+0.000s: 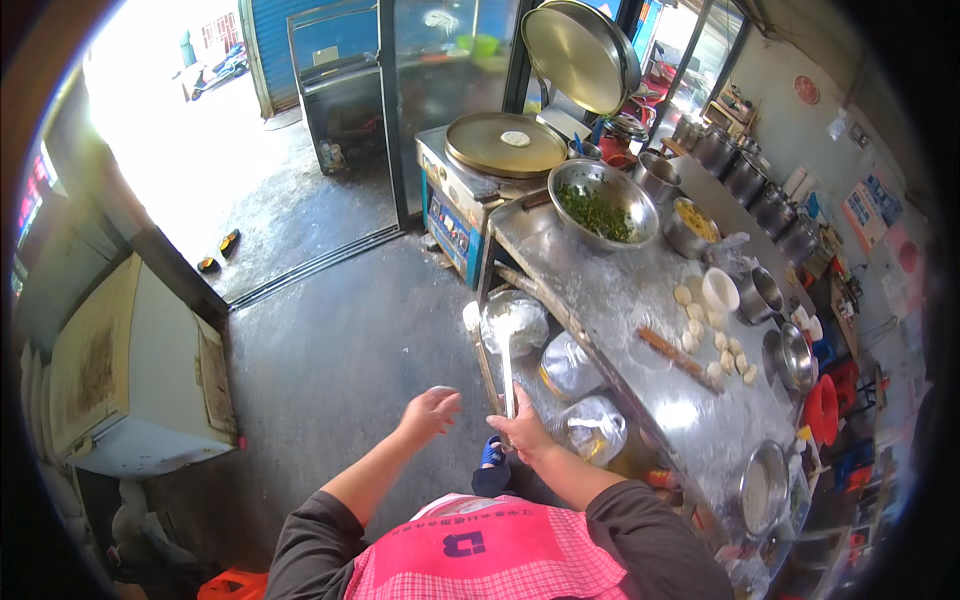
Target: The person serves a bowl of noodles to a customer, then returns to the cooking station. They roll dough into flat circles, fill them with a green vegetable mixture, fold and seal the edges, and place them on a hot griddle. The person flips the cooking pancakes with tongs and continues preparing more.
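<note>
- Holding a long pale tool by its near end, my right hand is closed around it, probably so its length reaches away from me, beside the surface.
- My left hand is half open, seemingly empty, above the floor.
- Wooden rolling pin lies near dough balls, perhaps for easy reach.

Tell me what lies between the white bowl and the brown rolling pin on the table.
Several pale, round dough pieces lie between the white bowl and brown rolling pin, seen in the head view.
</note>
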The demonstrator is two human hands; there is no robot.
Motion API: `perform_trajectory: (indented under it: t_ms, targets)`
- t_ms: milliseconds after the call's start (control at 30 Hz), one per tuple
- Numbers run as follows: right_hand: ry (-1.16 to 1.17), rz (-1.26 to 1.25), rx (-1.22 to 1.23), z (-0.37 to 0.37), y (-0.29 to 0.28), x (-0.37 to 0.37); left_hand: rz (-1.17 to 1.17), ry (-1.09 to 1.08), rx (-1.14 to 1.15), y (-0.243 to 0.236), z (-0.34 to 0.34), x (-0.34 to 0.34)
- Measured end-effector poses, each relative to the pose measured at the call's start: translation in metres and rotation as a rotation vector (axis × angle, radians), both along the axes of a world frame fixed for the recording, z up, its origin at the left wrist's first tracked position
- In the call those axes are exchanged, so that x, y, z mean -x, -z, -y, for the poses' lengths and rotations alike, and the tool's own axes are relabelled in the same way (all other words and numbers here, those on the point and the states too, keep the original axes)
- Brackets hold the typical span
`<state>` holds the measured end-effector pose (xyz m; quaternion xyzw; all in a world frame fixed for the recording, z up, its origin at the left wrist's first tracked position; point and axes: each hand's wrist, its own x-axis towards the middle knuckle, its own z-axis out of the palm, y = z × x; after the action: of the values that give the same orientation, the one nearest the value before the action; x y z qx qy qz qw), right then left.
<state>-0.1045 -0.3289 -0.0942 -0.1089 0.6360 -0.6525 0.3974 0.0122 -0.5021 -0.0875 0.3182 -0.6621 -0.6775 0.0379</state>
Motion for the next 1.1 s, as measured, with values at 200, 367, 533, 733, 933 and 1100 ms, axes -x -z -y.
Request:
perform_trajectory:
  t_ms: [200,367,533,733,933,1100]
  targets:
    - [-0.016,-0.23,0.172,0.091,0.053,0.114,0.014,-0.039,0.557,-0.001,0.011,0.163]
    - [-0.172,-0.398,0.033,0.135,0.028,0.191,0.242,0.05,0.595,0.005,0.099,0.25]
    - [-0.2,-0.048,-0.061,0.142,0.026,0.25,0.359,0.242,0.84,0.013,0.205,0.346]
    - [-0.108,0.159,-0.198,0.156,0.03,0.273,0.264,0.567,1.162,0.042,0.313,0.456]
    - [-0.033,0.241,-0.109,0.186,0.056,0.27,0.121,0.842,1.23,0.078,0.342,0.522]
    - [-0.02,0.156,-0.18,0.179,0.056,0.283,0.014,1.082,1.518,0.124,0.333,0.555]
